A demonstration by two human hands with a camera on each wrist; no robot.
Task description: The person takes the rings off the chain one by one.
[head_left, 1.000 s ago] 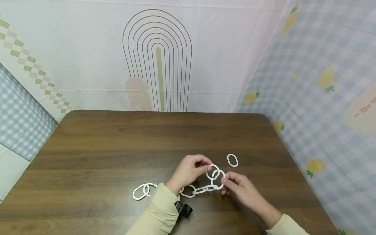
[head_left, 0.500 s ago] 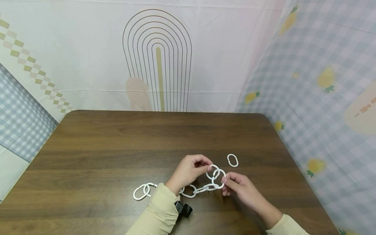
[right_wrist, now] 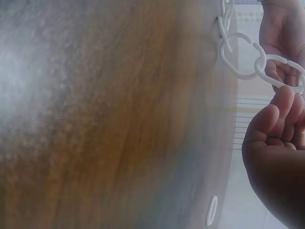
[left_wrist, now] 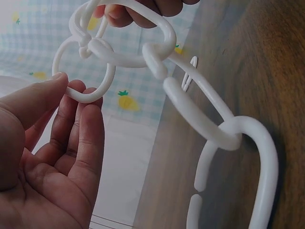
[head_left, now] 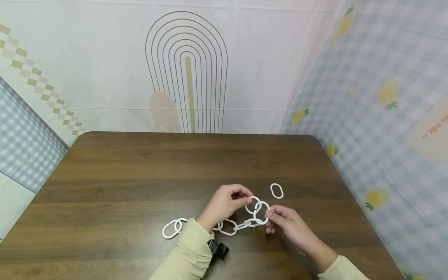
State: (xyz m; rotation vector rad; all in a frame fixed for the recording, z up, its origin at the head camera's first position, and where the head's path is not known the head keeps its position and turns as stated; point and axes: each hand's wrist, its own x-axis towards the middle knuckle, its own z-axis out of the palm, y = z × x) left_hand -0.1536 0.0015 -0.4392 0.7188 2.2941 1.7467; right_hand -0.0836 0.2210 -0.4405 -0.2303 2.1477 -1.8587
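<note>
Linking seems in hand: the left hand (head_left: 224,203) pinches the white end link (left_wrist: 111,75), the right hand (head_left: 287,223) the adjoining link (head_left: 267,205), and next probably calls for adding the loose link (head_left: 272,190).

Counted in the head view: one table (head_left: 140,167), two hands, being one left hand (head_left: 224,204) and one right hand (head_left: 288,223), two pale sleeves (head_left: 189,249) and one black device (head_left: 221,251) at lower centre. One loose white link (head_left: 272,189) lies right of centre; two interlocked links (head_left: 176,225) show at lower left of centre. The white chain (head_left: 247,223) between the hands shows at least five links, its total undeterminable where wrist and sleeve cover it.
</note>
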